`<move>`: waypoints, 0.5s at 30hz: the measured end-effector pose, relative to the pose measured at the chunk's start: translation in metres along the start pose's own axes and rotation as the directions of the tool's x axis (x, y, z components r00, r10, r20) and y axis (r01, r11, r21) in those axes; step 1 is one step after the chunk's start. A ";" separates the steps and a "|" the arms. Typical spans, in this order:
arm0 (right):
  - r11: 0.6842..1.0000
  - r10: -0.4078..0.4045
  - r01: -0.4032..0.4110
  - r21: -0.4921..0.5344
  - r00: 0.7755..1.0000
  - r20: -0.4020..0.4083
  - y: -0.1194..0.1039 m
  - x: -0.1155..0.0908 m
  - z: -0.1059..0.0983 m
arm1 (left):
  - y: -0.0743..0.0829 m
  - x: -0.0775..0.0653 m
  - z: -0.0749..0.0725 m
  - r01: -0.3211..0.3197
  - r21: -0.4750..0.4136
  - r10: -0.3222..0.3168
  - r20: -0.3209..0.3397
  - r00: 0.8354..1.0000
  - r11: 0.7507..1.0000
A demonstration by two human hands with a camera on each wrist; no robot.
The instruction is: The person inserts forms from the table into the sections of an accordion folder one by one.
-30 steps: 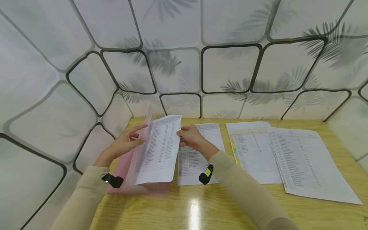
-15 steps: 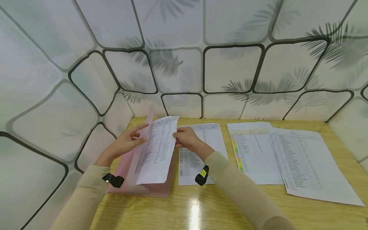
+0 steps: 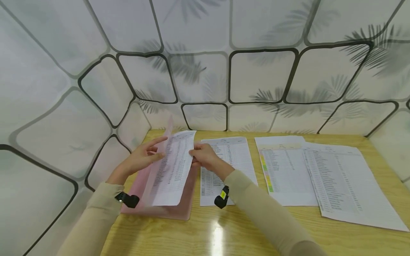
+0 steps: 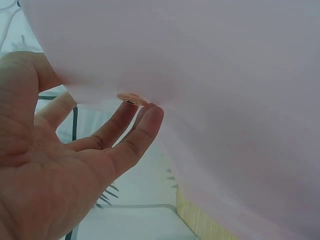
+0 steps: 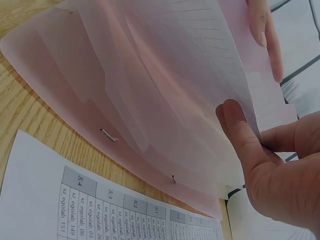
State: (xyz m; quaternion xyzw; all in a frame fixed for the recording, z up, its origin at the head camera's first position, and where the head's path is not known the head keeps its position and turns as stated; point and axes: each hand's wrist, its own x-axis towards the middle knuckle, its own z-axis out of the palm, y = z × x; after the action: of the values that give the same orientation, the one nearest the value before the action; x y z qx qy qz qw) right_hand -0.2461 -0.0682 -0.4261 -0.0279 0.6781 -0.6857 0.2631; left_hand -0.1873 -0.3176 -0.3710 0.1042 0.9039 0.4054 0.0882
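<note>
A translucent pink document folder (image 3: 183, 209) stands opened at the table's left, its thin cover (image 4: 225, 100) raised. My left hand (image 3: 141, 160) holds that cover at its edge; in the left wrist view some fingers are in front and one digit passes behind it. A small round orange-tinted disc (image 4: 132, 99) shows at the fingertips. Inside the folder, a printed list sheet (image 3: 173, 170) is tilted up, and my right hand (image 3: 205, 156) pinches its right edge between thumb and fingers. Whether it is one sheet or more I cannot tell.
Right of the folder lies another printed sheet (image 3: 224, 192), partly beneath my right forearm. Further right, a sheet with coloured side tabs (image 3: 288, 177) is overlapped by a larger list sheet (image 3: 349, 185). Patterned walls border the wooden table (image 3: 166, 238) at the back and left.
My right hand has moved left, carrying the sheet's right edge further over the folder. The left hand keeps holding the cover in nearly the same place.
</note>
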 end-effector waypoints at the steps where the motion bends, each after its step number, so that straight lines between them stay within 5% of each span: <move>1: 1.000 0.001 -0.001 0.000 1.000 -0.002 0.000 0.000 0.001 | 0.000 0.000 0.000 -0.002 -0.003 0.002 0.001 1.000 1.000; 15: 0.998 -0.037 0.035 0.060 0.999 0.034 0.006 0.001 0.015 | 0.000 0.002 0.002 0.017 0.021 -0.016 -0.009 1.000 1.000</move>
State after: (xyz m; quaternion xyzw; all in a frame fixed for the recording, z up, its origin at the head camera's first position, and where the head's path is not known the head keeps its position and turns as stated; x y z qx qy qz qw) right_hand -0.2390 -0.0823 -0.4308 -0.0443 0.6520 -0.7096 0.2633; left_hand -0.1888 -0.3157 -0.3723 0.0959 0.9094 0.3954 0.0865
